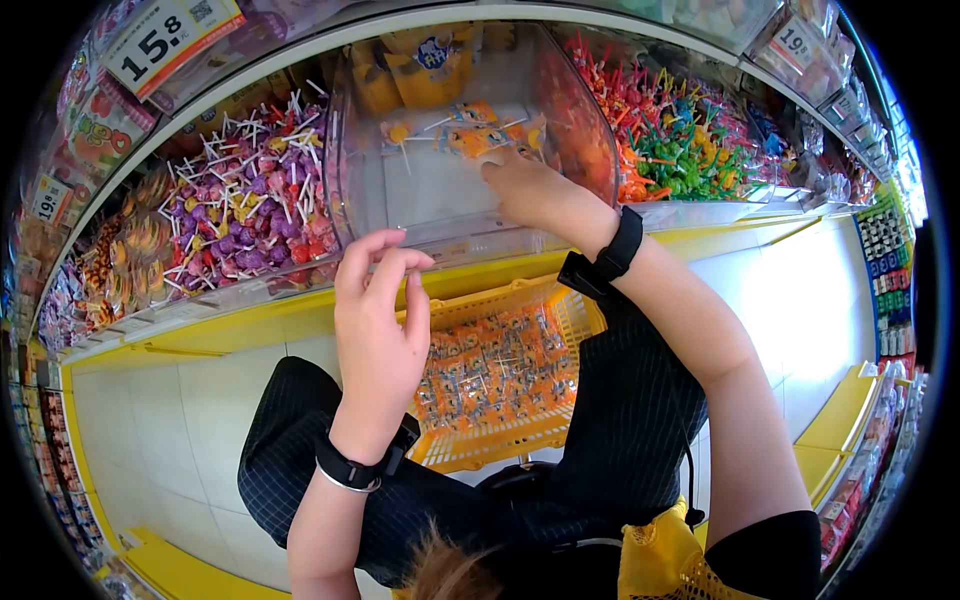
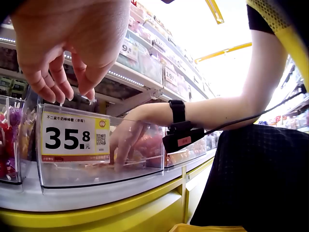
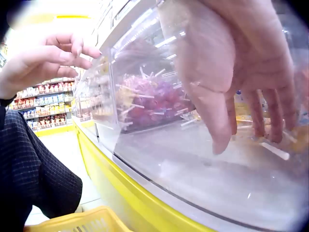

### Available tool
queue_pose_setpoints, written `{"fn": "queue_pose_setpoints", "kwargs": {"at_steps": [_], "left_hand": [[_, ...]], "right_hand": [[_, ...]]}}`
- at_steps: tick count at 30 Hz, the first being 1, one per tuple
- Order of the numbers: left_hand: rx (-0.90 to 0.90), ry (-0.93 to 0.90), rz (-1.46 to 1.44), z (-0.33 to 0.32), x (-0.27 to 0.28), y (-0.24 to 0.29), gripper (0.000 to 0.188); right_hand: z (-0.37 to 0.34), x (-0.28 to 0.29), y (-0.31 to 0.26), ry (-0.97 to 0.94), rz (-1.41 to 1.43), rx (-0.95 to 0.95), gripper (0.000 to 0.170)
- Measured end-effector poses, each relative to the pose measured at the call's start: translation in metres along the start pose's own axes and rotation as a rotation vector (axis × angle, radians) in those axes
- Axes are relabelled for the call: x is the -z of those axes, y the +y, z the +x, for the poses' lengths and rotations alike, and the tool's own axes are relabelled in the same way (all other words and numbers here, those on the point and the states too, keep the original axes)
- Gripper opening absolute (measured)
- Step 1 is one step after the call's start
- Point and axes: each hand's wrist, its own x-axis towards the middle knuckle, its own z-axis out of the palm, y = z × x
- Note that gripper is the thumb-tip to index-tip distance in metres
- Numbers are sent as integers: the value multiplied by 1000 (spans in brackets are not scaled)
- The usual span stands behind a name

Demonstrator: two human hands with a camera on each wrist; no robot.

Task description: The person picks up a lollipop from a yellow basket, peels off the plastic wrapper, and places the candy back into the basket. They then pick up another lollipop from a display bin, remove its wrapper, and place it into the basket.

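My right hand reaches down into a clear plastic bin, fingers pointing at a few orange-wrapped lollipops. In the right wrist view its fingers hang fairly straight, thumb apart, right by a white lollipop stick. Over the bin's front left corner hovers my left hand, its fingers loosely bent and holding nothing visible. The left wrist view has those fingertips just above the bin's front wall, behind the price label. Below, a yellow basket contains many orange-wrapped lollipops.
Purple and red lollipops fill the bin on the left; red, green and orange candies fill the right one. A shelf edge with price tags runs above. The basket sits between the person's knees.
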Motion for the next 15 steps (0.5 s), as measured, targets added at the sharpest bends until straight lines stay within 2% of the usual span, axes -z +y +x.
{"fn": "queue_pose_setpoints", "kwargs": {"at_steps": [1, 4, 8, 10, 11, 13, 14, 15], "left_hand": [[3, 3, 0, -2, 1, -1, 14], [-3, 3, 4, -6, 3, -3, 15], [3, -5, 7, -10, 7, -4, 14], [-2, -3, 11, -11, 9, -4, 15], [1, -2, -1, -11, 10, -3, 15], [6, 1, -12, -12, 10, -4, 15], [-15, 6, -15, -13, 10, -5, 15], [-36, 10, -19, -13, 9, -6, 15]], "right_hand": [[-2, 2, -2, -13, -11, -70, 38], [0, 9, -9, -112, -63, -70, 46], [4, 4, -6, -79, -94, -133, 46], [4, 0, 0, 76, -31, -7, 22], [8, -5, 5, 79, -32, -2, 22], [16, -12, 16, 114, 137, 135, 12], [11, -1, 7, 114, 135, 139, 12], [3, 11, -2, 227, 241, 156, 12]]}}
